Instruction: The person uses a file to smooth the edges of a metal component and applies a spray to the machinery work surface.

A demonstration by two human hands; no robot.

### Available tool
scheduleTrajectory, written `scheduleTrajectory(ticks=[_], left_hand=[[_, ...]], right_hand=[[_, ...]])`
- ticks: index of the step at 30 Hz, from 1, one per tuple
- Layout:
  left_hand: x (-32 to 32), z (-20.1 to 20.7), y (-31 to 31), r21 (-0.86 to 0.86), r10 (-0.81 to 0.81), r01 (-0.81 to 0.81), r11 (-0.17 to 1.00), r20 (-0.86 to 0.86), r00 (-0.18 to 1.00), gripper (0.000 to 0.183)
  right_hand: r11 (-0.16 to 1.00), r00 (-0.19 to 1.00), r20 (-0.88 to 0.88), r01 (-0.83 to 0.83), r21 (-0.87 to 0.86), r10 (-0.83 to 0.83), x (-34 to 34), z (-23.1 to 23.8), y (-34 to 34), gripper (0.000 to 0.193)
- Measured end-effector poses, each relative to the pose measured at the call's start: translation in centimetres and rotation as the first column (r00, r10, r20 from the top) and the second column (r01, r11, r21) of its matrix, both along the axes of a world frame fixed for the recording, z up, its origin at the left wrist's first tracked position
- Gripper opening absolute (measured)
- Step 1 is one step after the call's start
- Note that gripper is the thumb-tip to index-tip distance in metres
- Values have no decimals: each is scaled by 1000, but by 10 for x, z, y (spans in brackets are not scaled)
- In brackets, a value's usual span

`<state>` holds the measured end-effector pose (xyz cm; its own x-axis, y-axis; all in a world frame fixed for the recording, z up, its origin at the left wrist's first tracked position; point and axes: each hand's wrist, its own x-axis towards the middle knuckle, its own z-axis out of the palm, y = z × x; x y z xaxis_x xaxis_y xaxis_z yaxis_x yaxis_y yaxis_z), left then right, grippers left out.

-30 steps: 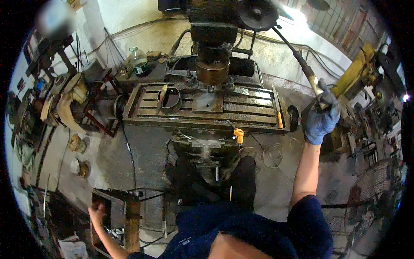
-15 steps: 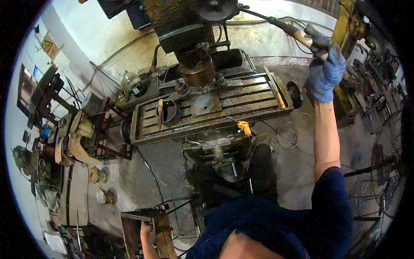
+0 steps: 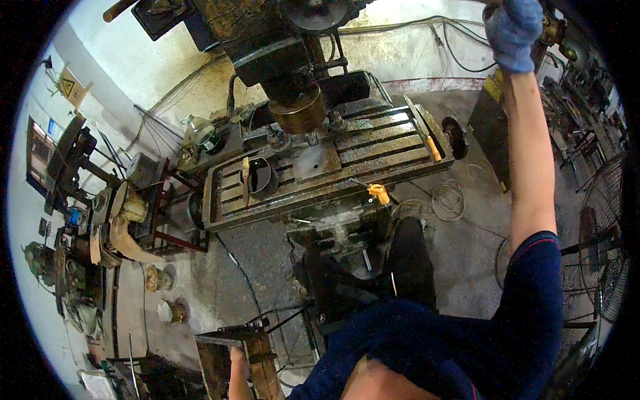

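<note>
My right hand [image 3: 513,33], in a blue-grey work glove, is raised at the top right edge. Its fingers are closed around the end of a lever handle, most of which is out of view. Low on the left, my left hand [image 3: 237,350] is at the edge of a dark flat plate [image 3: 223,337] by a wooden box; its fingers are hidden. In front of me, the brownish round spindle head [image 3: 297,110] of a milling or drilling machine is above a metal workpiece [image 3: 327,160] with a small dark hole. Whitish haze or wetness shows around the tool.
On the slotted machine table [image 3: 230,212] are a black pot [image 3: 263,179] of dark liquid, a brush [image 3: 245,183], and a long tool with an orange handle [image 3: 433,148]. A yellow air gun [image 3: 379,193] hangs at the front edge. A fan [image 3: 600,253] stands right.
My right hand has moved up to the top edge with the lever, its arm now stretched further. The view has shifted slightly. My left hand stays by the plate.
</note>
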<state>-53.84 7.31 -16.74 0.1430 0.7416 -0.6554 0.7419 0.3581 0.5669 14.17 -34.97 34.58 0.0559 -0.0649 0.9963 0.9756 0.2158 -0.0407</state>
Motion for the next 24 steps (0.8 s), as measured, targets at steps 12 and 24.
scheduleTrajectory(ticks=[12,24], left_hand=[[-71,-55,11,52,207,-238,970,340,917,23],[-51,-58,5,436,-231,532,726,-575,785,21]], right_hand=[[900,915,-163,396,181,-370,-13,-37,18,29],[676,299,-806,-439,-591,-511,-66,-386,-5,39]])
